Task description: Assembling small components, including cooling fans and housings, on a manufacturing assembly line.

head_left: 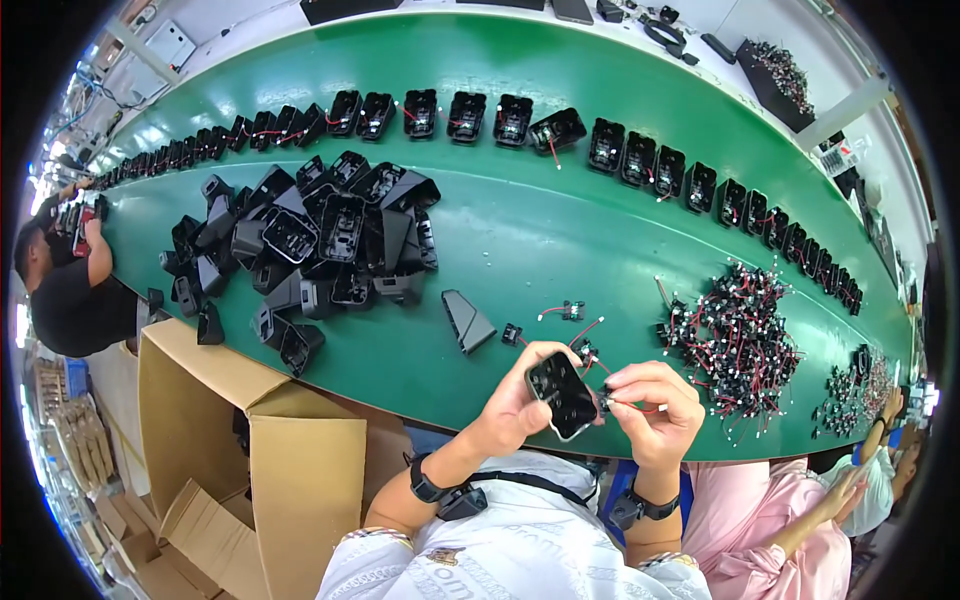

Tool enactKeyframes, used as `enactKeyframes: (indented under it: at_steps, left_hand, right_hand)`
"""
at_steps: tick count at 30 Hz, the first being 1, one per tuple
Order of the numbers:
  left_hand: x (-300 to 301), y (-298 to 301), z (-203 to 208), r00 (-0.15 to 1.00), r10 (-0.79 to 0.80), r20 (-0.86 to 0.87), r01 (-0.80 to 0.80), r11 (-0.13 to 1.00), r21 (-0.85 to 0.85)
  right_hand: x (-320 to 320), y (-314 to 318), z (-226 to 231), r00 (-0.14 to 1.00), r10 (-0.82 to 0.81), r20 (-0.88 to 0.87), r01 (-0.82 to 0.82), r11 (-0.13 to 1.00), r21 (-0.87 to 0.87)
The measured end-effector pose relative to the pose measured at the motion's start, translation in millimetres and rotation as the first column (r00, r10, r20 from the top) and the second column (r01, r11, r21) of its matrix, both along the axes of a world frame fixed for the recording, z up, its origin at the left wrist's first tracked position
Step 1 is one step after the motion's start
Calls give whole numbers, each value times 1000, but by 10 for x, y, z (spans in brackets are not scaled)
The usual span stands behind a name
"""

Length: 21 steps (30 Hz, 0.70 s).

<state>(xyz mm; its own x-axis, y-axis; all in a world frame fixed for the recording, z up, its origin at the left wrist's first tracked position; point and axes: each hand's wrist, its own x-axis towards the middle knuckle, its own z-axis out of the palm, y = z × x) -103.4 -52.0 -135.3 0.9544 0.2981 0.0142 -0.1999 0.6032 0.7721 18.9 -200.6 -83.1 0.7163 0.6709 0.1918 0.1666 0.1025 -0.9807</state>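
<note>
My left hand (508, 412) grips a black plastic housing (566, 397), tilted so that its hollow inside shows. Close to the housing's right edge, my right hand (657, 412) pinches a small black part with red wires (604, 399); whether the two touch I cannot tell. Beyond my hands, a few loose wired parts (572, 311) lie on the green table (560, 235). A single dark housing (467, 322) rests on its side to the left of them. A heap of wired parts (735, 335) spreads out on the right.
Many black housings are piled (300, 235) at left. A long curved row of housings (515, 120) runs along the far side, some with red wires. An open cardboard box (308, 490) stands below the table's near left edge. One person (80, 290) works at far left, others sit at right.
</note>
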Motion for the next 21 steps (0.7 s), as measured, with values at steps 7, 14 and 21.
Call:
enactKeyframes:
  at_steps: [7, 14, 21]
  left_hand:
    - [-32, 80, -96, 993, -115, 37, 114, 993, 42]
    - [-49, 105, -48, 988, -153, -19, 154, 988, 12]
    - [-152, 257, -109, 851, -478, -215, 455, 878, -152]
  right_hand:
    - [-107, 131, -9, 958, 61, 279, -50, 998, -45]
    - [-121, 181, -23, 957, 22, 291, 3, 996, -87]
    - [-61, 205, 5, 910, 211, 357, -164, 974, -156]
